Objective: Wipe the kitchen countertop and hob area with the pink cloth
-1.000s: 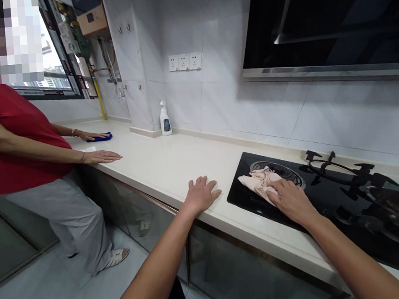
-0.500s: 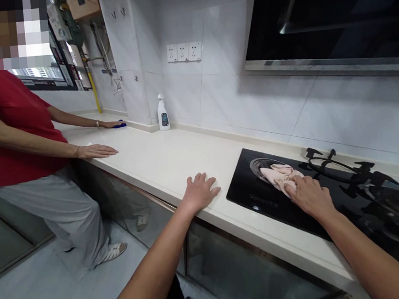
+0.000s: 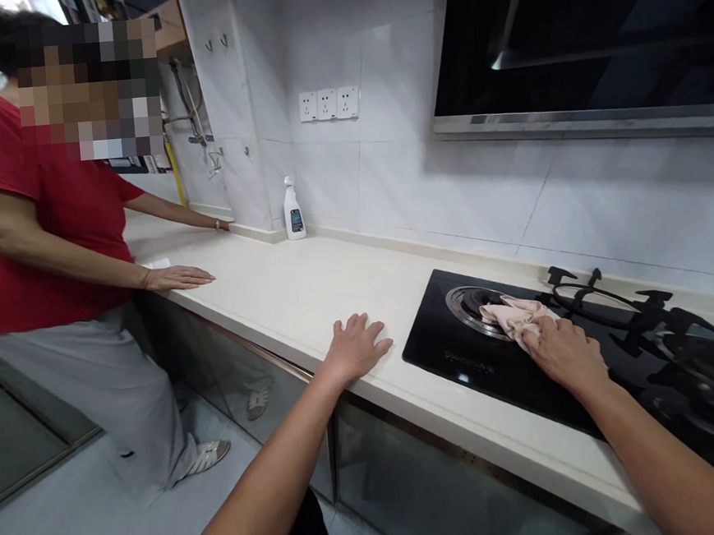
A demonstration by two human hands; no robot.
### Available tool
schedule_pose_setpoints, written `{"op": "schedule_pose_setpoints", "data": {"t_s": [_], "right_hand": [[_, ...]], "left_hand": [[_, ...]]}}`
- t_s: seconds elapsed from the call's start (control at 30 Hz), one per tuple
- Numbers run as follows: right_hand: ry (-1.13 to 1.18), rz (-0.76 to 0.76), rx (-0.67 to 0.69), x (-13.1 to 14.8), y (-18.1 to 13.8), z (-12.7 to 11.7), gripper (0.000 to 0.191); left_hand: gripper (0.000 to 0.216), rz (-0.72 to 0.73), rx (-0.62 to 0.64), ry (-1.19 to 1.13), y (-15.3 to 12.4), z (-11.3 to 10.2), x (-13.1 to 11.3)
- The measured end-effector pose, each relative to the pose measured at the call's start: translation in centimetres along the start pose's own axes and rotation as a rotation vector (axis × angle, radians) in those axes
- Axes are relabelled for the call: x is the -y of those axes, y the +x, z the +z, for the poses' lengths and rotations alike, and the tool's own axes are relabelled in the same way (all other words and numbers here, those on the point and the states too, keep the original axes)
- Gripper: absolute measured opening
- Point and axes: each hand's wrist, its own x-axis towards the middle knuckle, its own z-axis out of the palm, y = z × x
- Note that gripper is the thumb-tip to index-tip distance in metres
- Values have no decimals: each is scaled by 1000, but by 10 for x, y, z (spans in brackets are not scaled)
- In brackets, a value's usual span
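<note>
My left hand point(image 3: 358, 348) lies with spread fingers on the white countertop point(image 3: 272, 291), near its front edge and left of the stove. My right hand point(image 3: 566, 354) grips a crumpled pale pink cloth point(image 3: 515, 314), its fingers bent over the near side. Part of the cloth covers the right side of the round left burner point(image 3: 469, 315) on the black glass gas stove point(image 3: 437, 344). A black pan support point(image 3: 606, 293) lies farther right on the stove, behind my right hand.
A person in a red shirt point(image 3: 70, 240) leans on the counter at left, one hand point(image 3: 180, 276) flat near the front edge. A white spray bottle point(image 3: 292, 211) stands against the wall below the sockets point(image 3: 328, 104). The range hood point(image 3: 580, 44) overhangs the stove.
My right hand and the cloth have shifted right, uncovering more of the burner. My left hand stays in place. The other person has leaned forward, the far hand reaching toward the wall corner.
</note>
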Motion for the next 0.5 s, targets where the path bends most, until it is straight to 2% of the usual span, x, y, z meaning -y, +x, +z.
{"op": "schedule_pose_setpoints", "data": {"t_s": [0.27,0.37,0.5], "right_hand": [[50,-58,-27,1,-4,1,51],[105,-121,-37,2,-5,-1,49],[185,-236,-57,1,-9,-2,46]], "left_hand": [[47,23,87,37,8,-7,2],[48,46,130,59,21,-9,-2],[46,56,118,75,47,-6,-12]]}}
